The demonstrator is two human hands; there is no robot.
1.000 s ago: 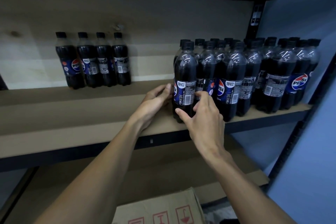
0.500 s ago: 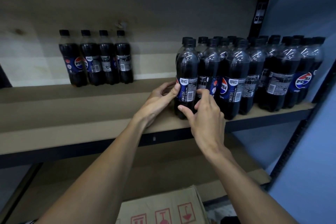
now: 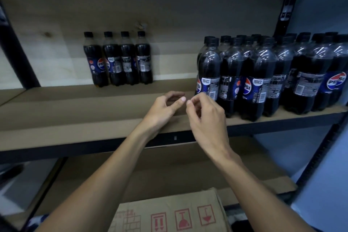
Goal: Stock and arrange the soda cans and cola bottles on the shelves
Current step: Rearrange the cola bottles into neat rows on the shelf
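Both the left hand [image 3: 165, 107] and right hand [image 3: 205, 117] had released the front-left Pepsi bottle [image 3: 209, 73], loosely curled and empty, leaving it upright on the shelf [image 3: 75, 115], apparently placed.

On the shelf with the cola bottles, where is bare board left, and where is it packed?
Bare shelf lies between the row of four bottles at the back and the big bottle cluster on the right, and across the front left. The left hand and right hand hover empty over its front middle. The right end is packed to the edge.
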